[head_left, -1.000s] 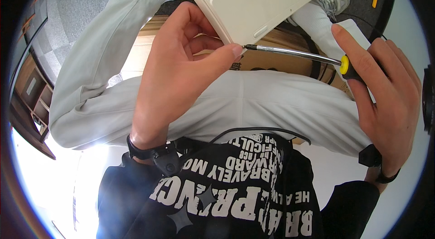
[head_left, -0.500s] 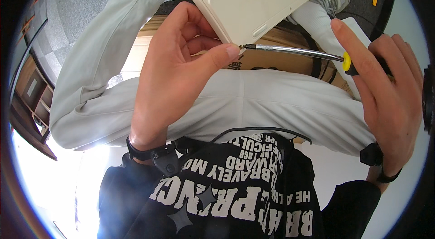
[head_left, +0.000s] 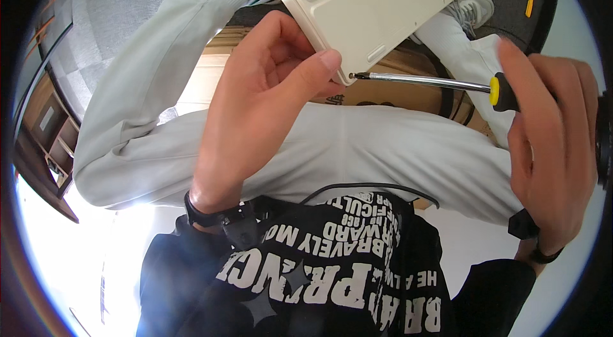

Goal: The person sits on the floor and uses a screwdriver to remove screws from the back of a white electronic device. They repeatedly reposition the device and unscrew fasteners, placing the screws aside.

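Note:
A cream keyboard (head_left: 377, 11), its underside facing up, slants across the top of the head view. My left hand (head_left: 246, 97) grips its near corner, thumb on top and fingers curled beneath the edge. At that corner is a small screw hole, and the tip of a screwdriver (head_left: 421, 81) meets it. The screwdriver has a steel shaft and a black-and-yellow handle. My right hand (head_left: 552, 126) is closed round the handle, index finger stretched along it. Part of the handle is hidden by my fingers.
Beneath the keyboard lies a cardboard box (head_left: 408, 82) between my legs. A small yellow-handled tool (head_left: 529, 6) rests on the dark floor at the far right. Wooden shelving (head_left: 54, 145) stands at the left edge. A black cable (head_left: 370, 185) crosses my lap.
The keyboard and my left hand have shifted slightly right and down. The screwdriver tip has moved with the corner, and my right hand has turned a little, showing more of the handle.

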Action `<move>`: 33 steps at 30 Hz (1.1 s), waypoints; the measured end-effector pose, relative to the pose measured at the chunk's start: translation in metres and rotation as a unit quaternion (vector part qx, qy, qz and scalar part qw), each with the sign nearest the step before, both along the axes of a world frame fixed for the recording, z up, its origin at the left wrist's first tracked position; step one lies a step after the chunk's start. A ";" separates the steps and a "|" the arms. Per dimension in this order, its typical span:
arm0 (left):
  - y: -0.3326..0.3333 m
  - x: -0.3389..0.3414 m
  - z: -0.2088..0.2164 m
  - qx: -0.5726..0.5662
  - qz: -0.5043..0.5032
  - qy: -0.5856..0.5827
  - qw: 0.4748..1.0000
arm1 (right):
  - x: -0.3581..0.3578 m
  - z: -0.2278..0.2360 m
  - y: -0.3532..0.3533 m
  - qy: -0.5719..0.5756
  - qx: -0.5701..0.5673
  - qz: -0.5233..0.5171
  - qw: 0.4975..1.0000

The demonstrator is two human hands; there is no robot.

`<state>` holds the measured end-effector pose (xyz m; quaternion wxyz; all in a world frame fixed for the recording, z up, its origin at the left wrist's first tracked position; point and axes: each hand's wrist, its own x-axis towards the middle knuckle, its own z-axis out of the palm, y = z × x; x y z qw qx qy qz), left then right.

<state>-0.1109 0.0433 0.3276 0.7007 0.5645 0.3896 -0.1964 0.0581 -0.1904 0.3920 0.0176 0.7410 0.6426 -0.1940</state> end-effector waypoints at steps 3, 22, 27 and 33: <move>0.000 0.002 -0.002 0.005 0.006 0.005 1.000 | 0.005 0.010 -0.002 0.110 0.056 0.008 0.992; -0.010 -0.003 -0.007 0.010 -0.007 -0.030 0.999 | 0.014 0.019 -0.012 0.278 0.153 -0.084 0.945; -0.016 -0.006 -0.008 -0.001 -0.006 -0.032 0.999 | 0.016 0.015 -0.026 0.320 0.184 -0.110 0.923; -0.012 -0.009 -0.008 0.008 -0.002 -0.040 0.999 | 0.023 0.000 -0.017 0.405 0.239 -0.113 0.875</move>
